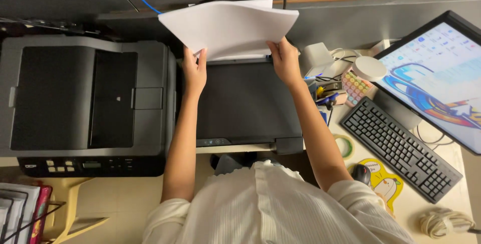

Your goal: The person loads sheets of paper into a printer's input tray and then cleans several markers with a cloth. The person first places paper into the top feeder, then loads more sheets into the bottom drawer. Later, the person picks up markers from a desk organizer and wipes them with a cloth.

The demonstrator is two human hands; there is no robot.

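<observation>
Cluttered bench (416, 209) lay lower right; at upper centre, a plain white paper stack (228, 26), slightly fanned, was gripped by left hand (194, 71) and right hand (284, 61) above a black printer (240, 103).

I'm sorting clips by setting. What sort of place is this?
Most likely an office or home-office desk. Both hands hold a stack of white paper over a black printer, a larger grey printer sits beside it, and a keyboard and monitor stand nearby.
</observation>
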